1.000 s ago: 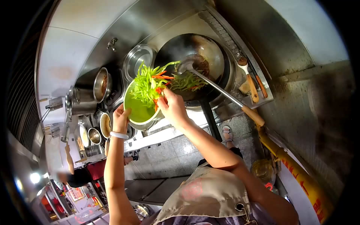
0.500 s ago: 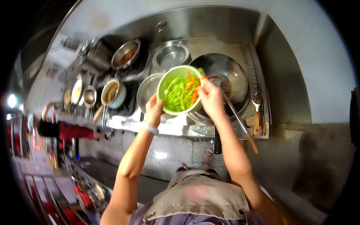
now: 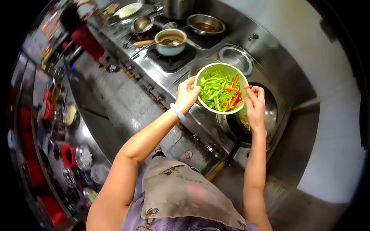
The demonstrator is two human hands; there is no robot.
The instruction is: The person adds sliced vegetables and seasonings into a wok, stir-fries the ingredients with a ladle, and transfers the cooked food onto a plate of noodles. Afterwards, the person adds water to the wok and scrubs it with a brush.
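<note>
My left hand [image 3: 188, 93] grips the left rim of a light green bowl [image 3: 208, 104], thumb on the edge. Inside the bowl lie sliced green pepper strips [image 3: 214, 89] with red strips [image 3: 234, 99] at the right side. Close to the bowl's right rim is my right hand [image 3: 254, 101], its thumb and fingers pinched on a red pepper strip [image 3: 248, 87]. A dark wok [image 3: 271, 109] with some green strips in it sits below and behind the bowl and my right hand.
A white pot [image 3: 170, 48] with a wooden handle stands on a burner at upper left. Beyond are a steel pan [image 3: 206, 25] and a steel basin [image 3: 236, 59]. Another person [image 3: 83, 34] stands far left, near a counter [image 3: 83, 133] bearing several bowls.
The view has turned, and the bowl is now up and right in it, still in my left hand. The bowl has moved away from over the wok, where it was tilted, and is more level.
</note>
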